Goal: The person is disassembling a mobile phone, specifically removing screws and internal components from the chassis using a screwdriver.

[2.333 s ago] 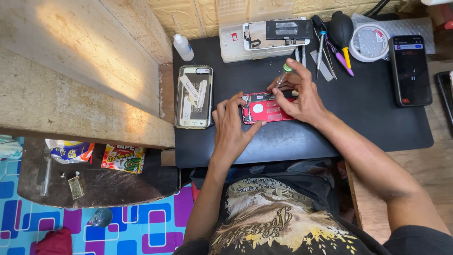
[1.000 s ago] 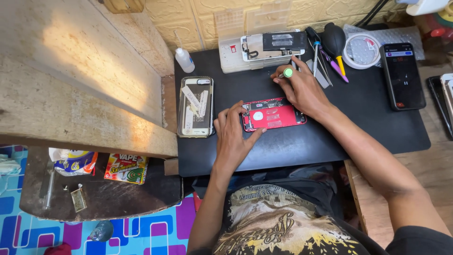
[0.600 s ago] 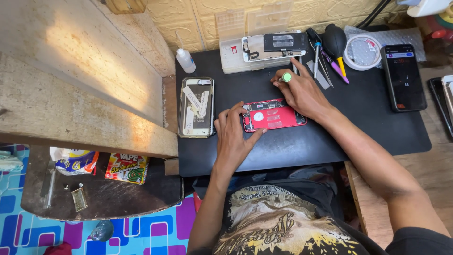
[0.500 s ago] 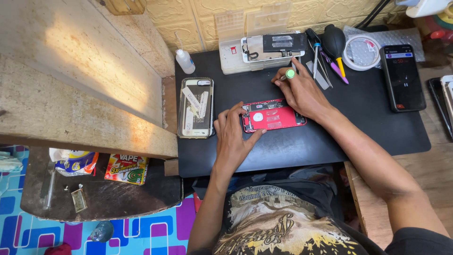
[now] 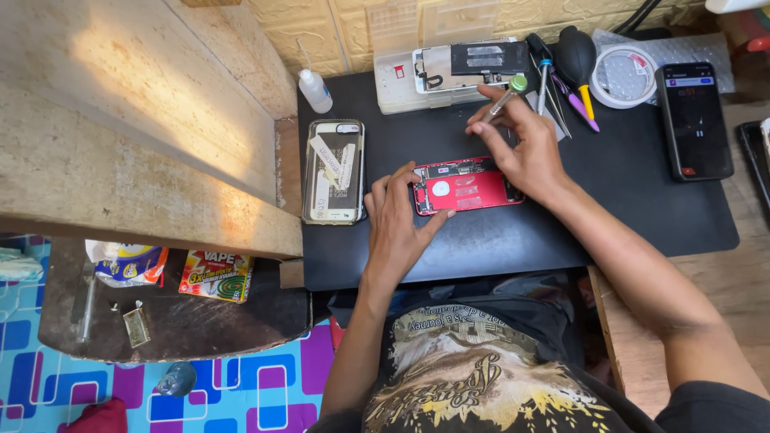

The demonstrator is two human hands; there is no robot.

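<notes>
A red opened phone (image 5: 464, 185) lies flat on the black mat, its insides facing up, long side left to right. A thin screwdriver (image 5: 507, 98) with a green cap tilts above its upper right corner.

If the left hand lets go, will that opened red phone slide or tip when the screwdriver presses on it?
The opened red phone lies flat on the black mat, so tipping seems unlikely. It looks thin and light, so it might skate without the left hand bracing its end. Its exposed insides look fragile under the screwdriver in the right hand.
</notes>
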